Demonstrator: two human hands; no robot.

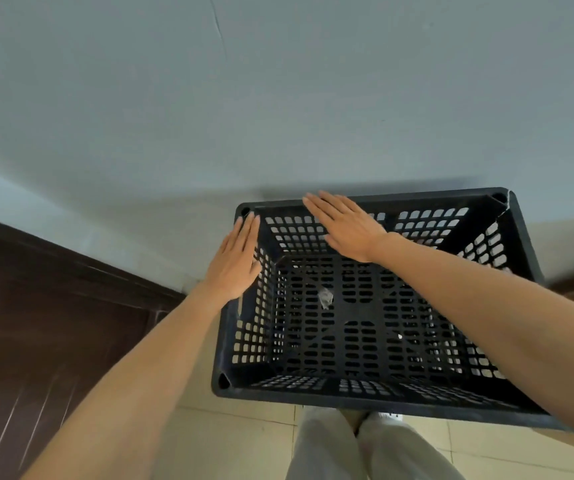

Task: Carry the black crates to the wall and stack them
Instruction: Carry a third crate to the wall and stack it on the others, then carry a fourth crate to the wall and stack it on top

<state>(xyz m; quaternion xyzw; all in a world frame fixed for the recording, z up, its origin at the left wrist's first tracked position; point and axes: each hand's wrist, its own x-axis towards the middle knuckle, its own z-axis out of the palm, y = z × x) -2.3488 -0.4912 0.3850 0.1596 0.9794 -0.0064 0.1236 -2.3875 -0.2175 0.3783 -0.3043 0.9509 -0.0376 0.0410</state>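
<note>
A black crate [365,306] of perforated plastic is seen from above, open side up, set close against the pale wall [278,98]. Its walls and floor are pierced by rows of slots. A small crumpled scrap [325,297] is seen lying on its floor, and its far right corner is cracked.

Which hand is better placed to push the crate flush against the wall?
Right, probably. The right hand lies flat, fingertips at the crate's far rim beside the wall. The left hand is flat along the left side rim, placed more to steady it. Neither has a grip.
</note>
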